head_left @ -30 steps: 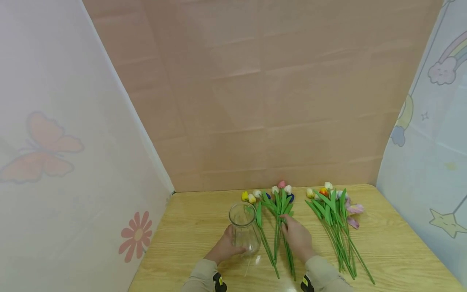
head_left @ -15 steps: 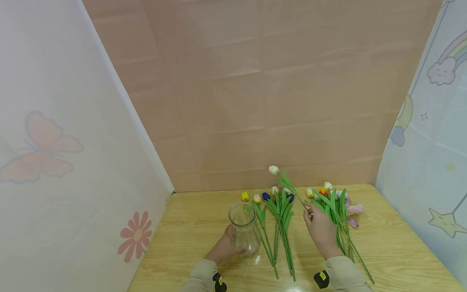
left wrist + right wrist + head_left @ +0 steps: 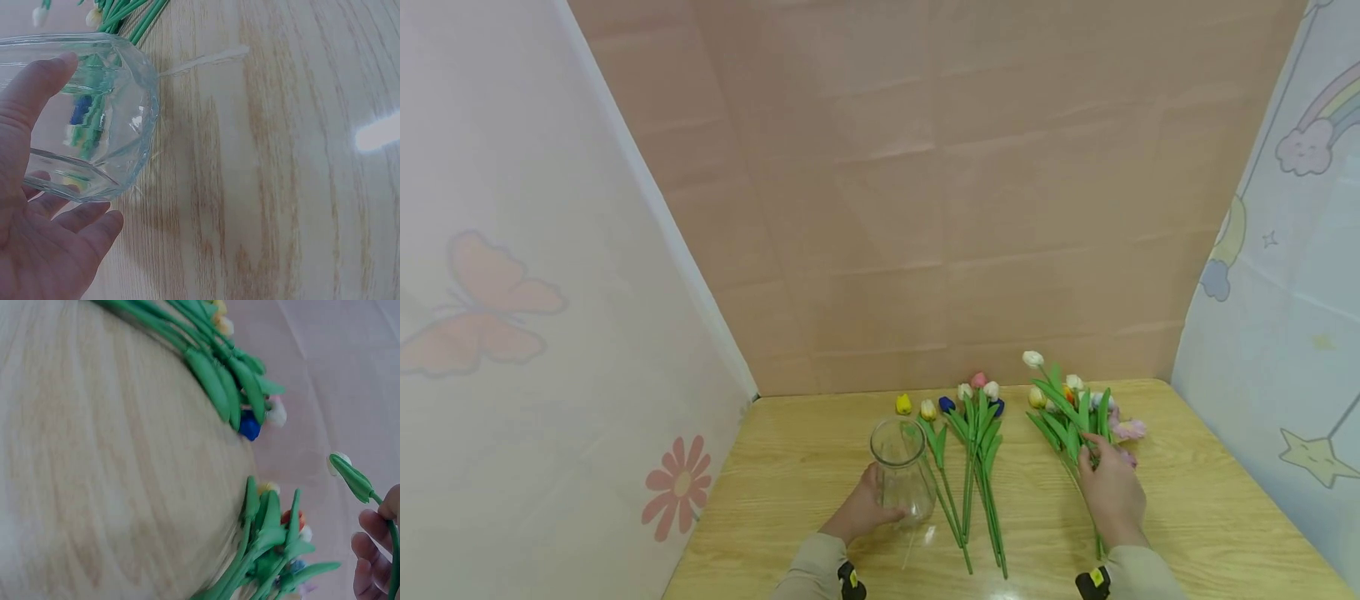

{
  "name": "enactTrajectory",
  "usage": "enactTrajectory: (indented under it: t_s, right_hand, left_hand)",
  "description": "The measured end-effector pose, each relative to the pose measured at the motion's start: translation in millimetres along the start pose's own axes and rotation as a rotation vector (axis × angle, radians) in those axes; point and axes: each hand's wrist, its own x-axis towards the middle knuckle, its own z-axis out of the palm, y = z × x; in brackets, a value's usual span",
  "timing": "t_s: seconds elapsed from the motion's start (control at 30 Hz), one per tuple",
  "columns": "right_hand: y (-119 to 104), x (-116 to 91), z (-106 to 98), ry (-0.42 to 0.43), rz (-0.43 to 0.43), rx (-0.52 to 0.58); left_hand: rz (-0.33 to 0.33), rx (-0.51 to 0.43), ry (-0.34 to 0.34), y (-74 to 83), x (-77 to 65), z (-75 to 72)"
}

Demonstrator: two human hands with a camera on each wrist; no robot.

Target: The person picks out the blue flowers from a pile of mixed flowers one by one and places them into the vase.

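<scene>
Yellowish wood-grain table (image 3: 790, 454): left hand (image 3: 859, 507) grips clear round glass vase (image 3: 907, 483); right hand (image 3: 1114, 497) pinches green-stemmed white tulip (image 3: 1033, 359) (overlapping leaves (image 3: 1058, 401) could snag mixed-colour flower bunch (image 3: 1084, 410)).

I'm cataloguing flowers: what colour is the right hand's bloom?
White bloom, seen best in the head view.
</scene>
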Motion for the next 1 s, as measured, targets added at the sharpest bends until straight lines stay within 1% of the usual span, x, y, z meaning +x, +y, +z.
enactTrajectory:
  t_s: [0.1, 0.23, 0.3, 0.43, 0.5, 0.67, 1.0]
  right_hand:
    - [12, -3, 1, 0.002, 0.004, -0.007]
    - [24, -6, 5, 0.006, -0.015, -0.013]
    - [29, -7, 7, -0.009, -0.012, -0.024]
    - [39, -10, 11, -0.060, 0.027, -0.049]
    - [43, -12, 12, -0.074, 0.039, -0.053]
    - [48, -14, 15, -0.111, 0.075, -0.036]
    - [59, -18, 20, -0.109, 0.084, -0.071]
  left_hand:
    - [-0.010, 0.000, -0.003, -2.3, -0.1, 0.8]
    - [0.000, 0.009, 0.001, -3.5, 0.4, 1.1]
    - [0.004, 0.016, 0.003, -3.1, 0.6, 0.9]
    - [-0.007, 0.024, 0.001, -1.9, 0.4, 0.5]
    - [-0.013, 0.020, -0.001, -1.1, 0.2, 0.3]
    - [-0.001, 0.031, 0.011, -0.6, 1.4, 0.8]
    - [-0.008, 0.032, 0.008, -0.1, 1.2, 0.8]
